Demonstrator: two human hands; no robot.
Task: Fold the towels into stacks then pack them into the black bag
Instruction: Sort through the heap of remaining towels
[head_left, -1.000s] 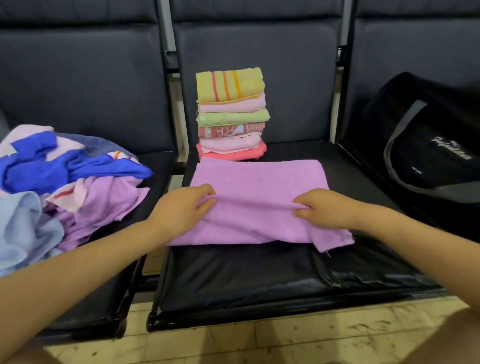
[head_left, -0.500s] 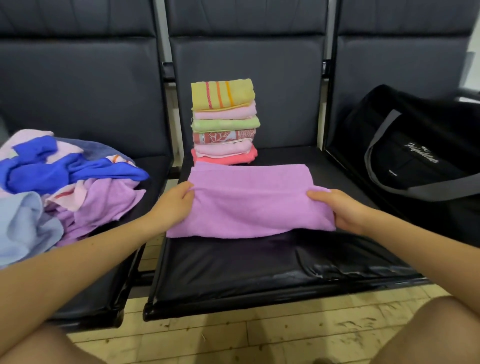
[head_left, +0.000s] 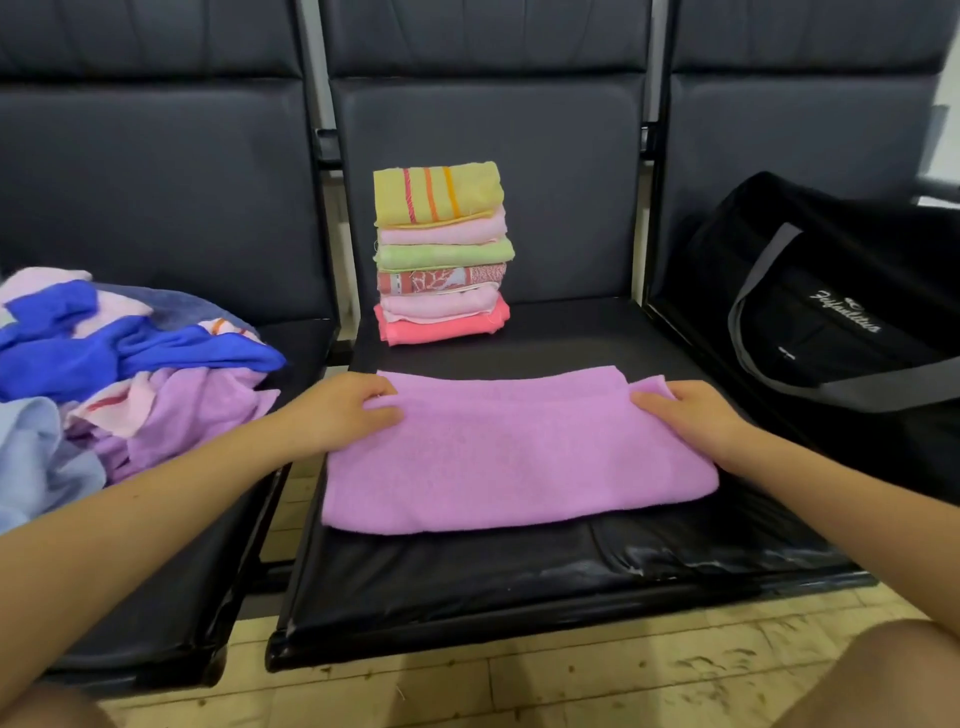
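**Purple towel folded on the middle seat, both hands at its ends**

A purple towel (head_left: 514, 452) lies folded in a wide band across the middle seat (head_left: 519, 582), its long edge running from 9 to 3 o'clock. The left hand (head_left: 337, 410) rests on the towel's left end, fingers curled over the far corner and gripping the cloth. The right hand (head_left: 691, 415) sits on the right end, thumb and fingers pinching the edge where a small flap of cloth sticks up at 12 o'clock of the knuckles.

Behind the towel, at 12 o'clock and against the seat back, stands a stack (head_left: 441, 254) of six folded towels — yellow with stripes on top, then pink, green, patterned red, pink, and coral at the bottom. The stack and the purple towel are near but apart.

At 9 o'clock, on the left seat (head_left: 171, 587), lies a loose pile (head_left: 119, 374) of unfolded towels in blue, light blue, purple and pink. At 3 o'clock, on the right seat, sits the black bag (head_left: 841, 322) — grey strap, white script lettering on its side.
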